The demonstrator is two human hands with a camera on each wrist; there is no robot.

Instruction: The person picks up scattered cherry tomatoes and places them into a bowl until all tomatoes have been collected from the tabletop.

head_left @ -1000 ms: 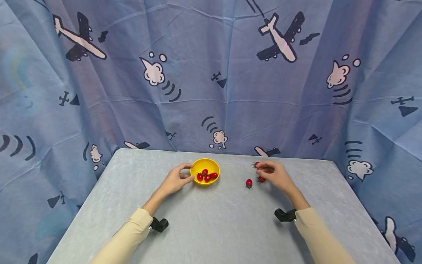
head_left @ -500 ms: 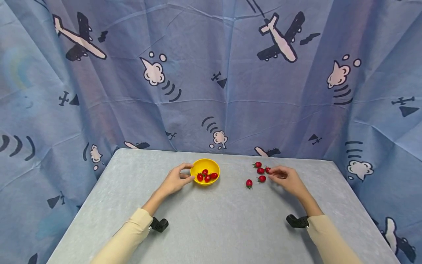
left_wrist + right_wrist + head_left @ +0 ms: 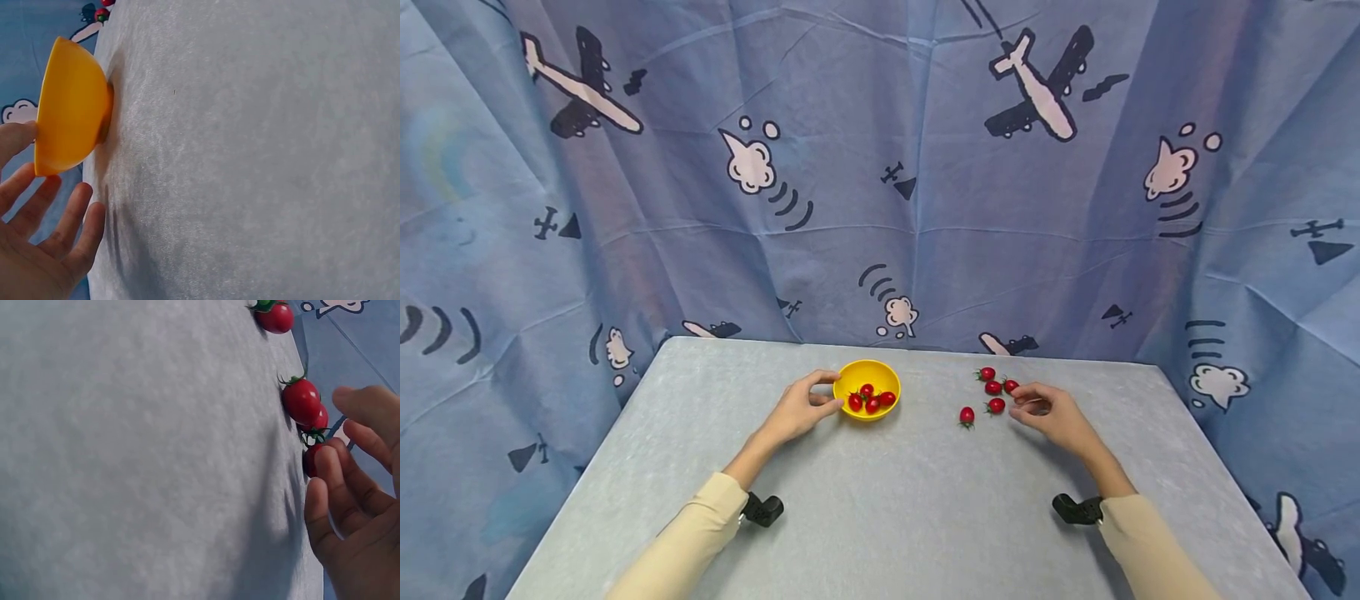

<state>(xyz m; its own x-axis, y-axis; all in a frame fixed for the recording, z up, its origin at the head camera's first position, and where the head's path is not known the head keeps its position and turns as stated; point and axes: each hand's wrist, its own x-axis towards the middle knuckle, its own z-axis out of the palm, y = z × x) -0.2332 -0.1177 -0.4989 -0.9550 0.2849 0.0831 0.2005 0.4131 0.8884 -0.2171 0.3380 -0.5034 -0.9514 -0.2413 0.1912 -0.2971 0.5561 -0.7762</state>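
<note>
A yellow bowl (image 3: 867, 372) holds several cherry tomatoes (image 3: 872, 404). My left hand (image 3: 800, 408) is at the bowl's left side, its thumb and fingertips touching the rim. In the left wrist view the bowl (image 3: 72, 106) shows side-on, with the left hand (image 3: 53, 234) relaxed and the other fingers spread below it. Several more cherry tomatoes (image 3: 996, 406) with green stems lie right of the bowl. My right hand (image 3: 1060, 417) is beside the rightmost tomato (image 3: 1010, 386), fingers loosely bent, nothing visibly held. In the right wrist view the fingers (image 3: 331, 469) partly cover one tomato (image 3: 310, 461).
A light grey cloth covers the table (image 3: 880, 517). Behind it hangs a blue curtain (image 3: 850, 208) printed with planes and clouds. Black wrist mounts (image 3: 763, 510) sit on both forearms, at the cuffs of cream sleeves.
My right hand has moved right from above the loose tomatoes, uncovering them, and has barely shifted over the last half second. The left hand and bowl stay where they were.
</note>
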